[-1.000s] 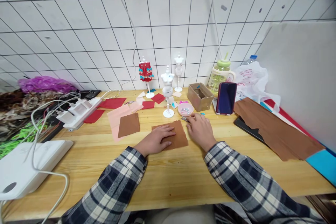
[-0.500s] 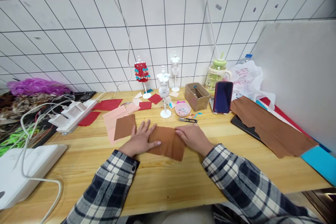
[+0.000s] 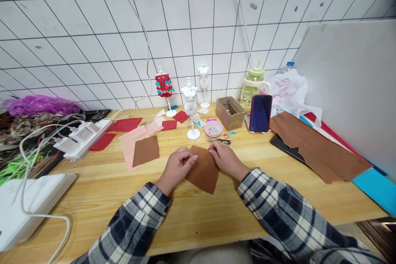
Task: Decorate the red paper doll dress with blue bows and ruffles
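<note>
A piece of brown fabric [image 3: 203,171] is held between my two hands just over the wooden table [image 3: 192,222]. My left hand [image 3: 179,167] is closed, pinching its upper left edge between thumb and curled fingers. My right hand [image 3: 225,157] pinches the upper right corner. Left of my hands, a second brown fabric piece [image 3: 146,152] lies partly over a pale pink sheet [image 3: 128,142]. Behind the held fabric stands a small white dress form [image 3: 189,99], with thread snips [image 3: 219,141] lying to its right.
A small dress form in a red dress [image 3: 164,84] and a bare one [image 3: 203,82] stand near the wall. A pink dish [image 3: 213,128], cardboard box [image 3: 230,113] and phone [image 3: 260,113] sit behind my right hand. A power strip [image 3: 83,140] lies left, long brown fabric [image 3: 318,148] right.
My left hand has gone from lying flat with spread fingers to pinching the fabric's edge, moving right. The fabric has turned and its sides are closer together. The view has shifted slightly.
</note>
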`<move>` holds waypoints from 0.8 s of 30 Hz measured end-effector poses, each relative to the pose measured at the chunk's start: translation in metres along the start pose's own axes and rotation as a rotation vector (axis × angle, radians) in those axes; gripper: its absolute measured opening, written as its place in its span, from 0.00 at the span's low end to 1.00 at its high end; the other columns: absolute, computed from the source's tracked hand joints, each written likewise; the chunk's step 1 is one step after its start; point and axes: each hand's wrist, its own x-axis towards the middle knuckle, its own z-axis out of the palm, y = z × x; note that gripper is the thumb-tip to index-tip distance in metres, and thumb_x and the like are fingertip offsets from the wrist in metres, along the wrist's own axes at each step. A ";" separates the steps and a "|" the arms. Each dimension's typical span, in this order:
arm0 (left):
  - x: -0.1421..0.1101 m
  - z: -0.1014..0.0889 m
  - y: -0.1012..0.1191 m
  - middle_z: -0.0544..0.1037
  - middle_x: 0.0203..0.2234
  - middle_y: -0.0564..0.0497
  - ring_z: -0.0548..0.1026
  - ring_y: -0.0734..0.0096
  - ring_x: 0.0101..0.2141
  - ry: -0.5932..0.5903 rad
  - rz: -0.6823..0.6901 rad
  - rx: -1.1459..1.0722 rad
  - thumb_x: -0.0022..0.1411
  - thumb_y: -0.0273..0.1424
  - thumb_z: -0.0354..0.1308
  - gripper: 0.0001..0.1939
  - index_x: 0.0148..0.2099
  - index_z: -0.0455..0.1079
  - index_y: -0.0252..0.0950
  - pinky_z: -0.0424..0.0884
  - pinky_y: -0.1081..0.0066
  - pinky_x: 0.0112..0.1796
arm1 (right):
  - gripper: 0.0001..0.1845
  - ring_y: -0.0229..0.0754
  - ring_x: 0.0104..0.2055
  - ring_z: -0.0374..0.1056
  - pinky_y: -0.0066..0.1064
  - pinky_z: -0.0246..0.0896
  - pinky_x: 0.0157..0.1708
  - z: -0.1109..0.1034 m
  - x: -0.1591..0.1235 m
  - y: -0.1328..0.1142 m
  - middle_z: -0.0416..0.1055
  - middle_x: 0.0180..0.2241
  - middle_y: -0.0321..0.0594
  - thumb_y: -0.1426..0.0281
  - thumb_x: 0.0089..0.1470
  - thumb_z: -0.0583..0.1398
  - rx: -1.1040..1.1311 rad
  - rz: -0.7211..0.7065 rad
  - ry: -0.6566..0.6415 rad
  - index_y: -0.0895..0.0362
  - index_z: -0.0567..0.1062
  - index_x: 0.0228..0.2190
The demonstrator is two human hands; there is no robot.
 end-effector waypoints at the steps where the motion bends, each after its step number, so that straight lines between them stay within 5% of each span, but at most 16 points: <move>1: 0.000 0.000 0.001 0.71 0.23 0.50 0.69 0.69 0.28 0.056 -0.062 -0.056 0.62 0.47 0.50 0.23 0.24 0.69 0.36 0.65 0.70 0.33 | 0.06 0.40 0.35 0.64 0.31 0.56 0.36 -0.001 0.001 0.001 0.69 0.31 0.37 0.69 0.60 0.51 0.102 0.012 0.040 0.55 0.67 0.34; 3: -0.001 -0.004 0.000 0.67 0.17 0.52 0.65 0.72 0.22 0.089 -0.233 -0.164 0.61 0.52 0.47 0.29 0.19 0.64 0.36 0.61 0.72 0.27 | 0.07 0.38 0.30 0.63 0.29 0.56 0.31 -0.003 0.003 0.001 0.66 0.27 0.33 0.65 0.60 0.51 0.338 0.039 0.109 0.54 0.64 0.34; 4: -0.002 -0.008 -0.002 0.64 0.14 0.52 0.62 0.73 0.19 0.000 -0.337 -0.245 0.61 0.56 0.44 0.32 0.17 0.63 0.36 0.59 0.72 0.23 | 0.08 0.38 0.28 0.62 0.28 0.57 0.29 -0.003 0.004 0.000 0.64 0.26 0.32 0.62 0.60 0.51 0.473 0.052 0.131 0.53 0.63 0.33; 6: -0.005 -0.018 -0.007 0.67 0.12 0.49 0.60 0.75 0.15 -0.415 -0.521 -0.465 0.59 0.61 0.34 0.40 0.17 0.66 0.35 0.53 0.73 0.18 | 0.11 0.36 0.25 0.62 0.27 0.57 0.26 -0.005 0.003 -0.004 0.63 0.24 0.30 0.58 0.57 0.54 0.760 0.091 0.140 0.52 0.61 0.34; 8: -0.009 -0.028 -0.011 0.78 0.23 0.40 0.67 0.71 0.18 -0.887 -0.594 -0.651 0.55 0.64 0.28 0.47 0.27 0.76 0.32 0.53 0.73 0.16 | 0.16 0.36 0.23 0.63 0.26 0.58 0.22 -0.008 0.002 -0.010 0.66 0.25 0.29 0.56 0.55 0.57 1.000 0.139 0.118 0.50 0.60 0.39; 10: -0.011 -0.031 -0.013 0.80 0.39 0.35 0.76 0.65 0.29 -1.078 -0.588 -0.769 0.52 0.67 0.31 0.50 0.41 0.77 0.30 0.61 0.75 0.18 | 0.22 0.36 0.22 0.64 0.25 0.58 0.21 -0.010 0.000 -0.017 0.68 0.25 0.29 0.56 0.52 0.60 1.149 0.165 0.094 0.48 0.60 0.45; 14: -0.011 -0.014 -0.013 0.75 0.48 0.33 0.76 0.55 0.45 -0.909 -0.572 -1.071 0.50 0.67 0.42 0.50 0.55 0.69 0.28 0.72 0.68 0.40 | 0.27 0.35 0.20 0.63 0.24 0.58 0.18 -0.013 -0.005 -0.025 0.67 0.22 0.28 0.58 0.52 0.61 1.246 0.138 0.054 0.48 0.60 0.51; 18: -0.008 0.010 -0.012 0.74 0.51 0.38 0.73 0.56 0.51 -0.420 -0.534 -1.297 0.60 0.49 0.53 0.31 0.56 0.66 0.31 0.66 0.60 0.52 | 0.29 0.33 0.16 0.58 0.23 0.52 0.14 -0.011 -0.006 -0.025 0.66 0.21 0.28 0.60 0.53 0.61 1.129 0.103 0.055 0.48 0.59 0.55; 20: -0.008 0.014 -0.012 0.75 0.50 0.40 0.72 0.56 0.52 -0.268 -0.573 -1.336 0.59 0.42 0.58 0.25 0.54 0.67 0.32 0.65 0.59 0.54 | 0.31 0.34 0.18 0.60 0.24 0.55 0.16 -0.010 -0.006 -0.023 0.69 0.24 0.30 0.61 0.54 0.60 1.065 0.092 0.074 0.47 0.56 0.57; 24: -0.008 0.009 -0.012 0.76 0.49 0.37 0.69 0.48 0.54 -0.333 -0.617 -1.414 0.52 0.47 0.62 0.32 0.52 0.68 0.29 0.64 0.53 0.55 | 0.28 0.37 0.27 0.67 0.27 0.61 0.24 -0.005 -0.005 -0.019 0.72 0.28 0.33 0.64 0.56 0.58 0.933 0.068 0.060 0.48 0.58 0.57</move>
